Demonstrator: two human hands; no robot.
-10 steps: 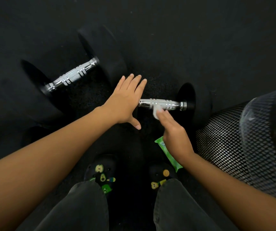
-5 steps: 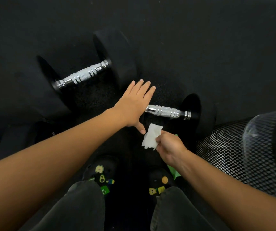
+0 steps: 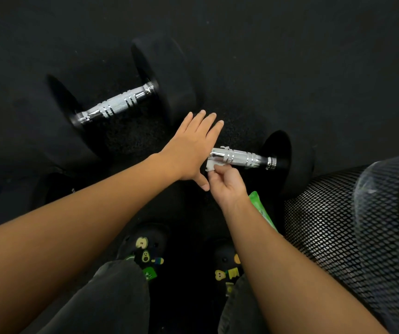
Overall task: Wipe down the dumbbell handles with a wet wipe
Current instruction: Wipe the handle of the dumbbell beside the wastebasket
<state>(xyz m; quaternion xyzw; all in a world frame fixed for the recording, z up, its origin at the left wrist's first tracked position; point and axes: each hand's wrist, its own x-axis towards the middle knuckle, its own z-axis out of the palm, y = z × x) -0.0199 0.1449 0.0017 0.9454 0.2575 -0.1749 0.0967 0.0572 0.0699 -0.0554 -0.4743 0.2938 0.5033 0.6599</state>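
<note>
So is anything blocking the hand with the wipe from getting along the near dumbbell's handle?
Partly. The left hand covers the handle's left end; the right hand presses the wipe beside it. Rightward, the handle lies bare.

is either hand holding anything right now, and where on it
The right hand pinches the bunched white wet wipe at its lower edge with its fingertips, against the near dumbbell handle. The left hand is open, holding nothing.

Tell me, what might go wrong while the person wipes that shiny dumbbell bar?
The small white wet wipe is only pinched in the right hand, so it might slip off the chrome ridged handle. The flat left hand covers the handle's near end, so that part could go unwiped.
</note>
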